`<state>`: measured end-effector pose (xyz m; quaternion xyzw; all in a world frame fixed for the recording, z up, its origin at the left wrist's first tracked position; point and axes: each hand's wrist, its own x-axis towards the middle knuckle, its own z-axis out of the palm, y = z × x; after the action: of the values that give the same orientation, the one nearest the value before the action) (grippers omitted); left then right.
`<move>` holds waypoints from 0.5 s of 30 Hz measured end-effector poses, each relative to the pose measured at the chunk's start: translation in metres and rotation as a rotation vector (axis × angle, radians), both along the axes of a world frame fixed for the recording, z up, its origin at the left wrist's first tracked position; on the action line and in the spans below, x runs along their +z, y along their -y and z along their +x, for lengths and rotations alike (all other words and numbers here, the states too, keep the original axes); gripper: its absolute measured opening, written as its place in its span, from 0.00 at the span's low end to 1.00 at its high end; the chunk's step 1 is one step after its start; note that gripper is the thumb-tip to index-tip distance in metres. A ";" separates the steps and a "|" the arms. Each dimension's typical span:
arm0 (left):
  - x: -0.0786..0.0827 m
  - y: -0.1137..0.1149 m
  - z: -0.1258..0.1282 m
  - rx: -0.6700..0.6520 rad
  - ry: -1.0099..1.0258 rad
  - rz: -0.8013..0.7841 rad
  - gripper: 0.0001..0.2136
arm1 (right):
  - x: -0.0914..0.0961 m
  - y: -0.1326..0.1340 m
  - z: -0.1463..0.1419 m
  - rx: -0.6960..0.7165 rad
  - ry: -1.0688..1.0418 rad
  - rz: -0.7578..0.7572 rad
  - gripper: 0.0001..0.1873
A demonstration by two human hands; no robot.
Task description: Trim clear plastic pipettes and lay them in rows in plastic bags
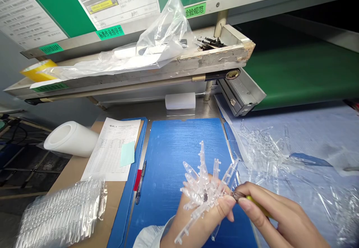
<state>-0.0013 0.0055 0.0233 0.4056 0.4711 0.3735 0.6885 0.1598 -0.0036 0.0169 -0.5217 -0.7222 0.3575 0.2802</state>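
Observation:
My left hand (196, 218) is closed around a bunch of clear moulded plastic parts (204, 182) that fan upward over the blue mat (174, 154). My right hand (277, 214) pinches a small tool with a yellow-green handle (259, 205); its dark metal tip touches the base of the plastic bunch next to my left thumb. Both hands sit at the bottom centre of the view, close together.
A heap of clear plastic parts (269, 151) lies on a sheet at right. At left are a bagged stack of parts (61, 214), a white roll (70, 138), a paper form (114, 149) and a pen (140, 182). A shelf with plastic bags (157, 46) hangs above.

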 end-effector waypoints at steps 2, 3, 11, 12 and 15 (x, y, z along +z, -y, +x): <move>0.001 0.000 -0.001 -0.027 -0.040 0.007 0.11 | -0.004 0.000 0.001 -0.025 0.028 0.114 0.13; 0.001 0.000 -0.002 -0.040 -0.059 0.007 0.11 | -0.007 0.000 0.002 -0.042 0.038 0.174 0.11; 0.008 -0.002 -0.002 -0.028 -0.087 0.049 0.12 | -0.016 0.007 -0.007 -0.135 0.014 0.272 0.08; 0.006 -0.001 -0.001 -0.033 -0.084 0.044 0.13 | -0.017 0.005 -0.003 -0.176 -0.003 0.253 0.08; 0.000 0.006 -0.001 -0.101 -0.092 -0.023 0.17 | -0.020 -0.008 0.020 -0.471 -0.093 0.196 0.12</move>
<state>-0.0022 -0.0006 0.0234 0.4377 0.4854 0.3138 0.6887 0.1797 0.0042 -0.0031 -0.6288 -0.5983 0.2343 0.4378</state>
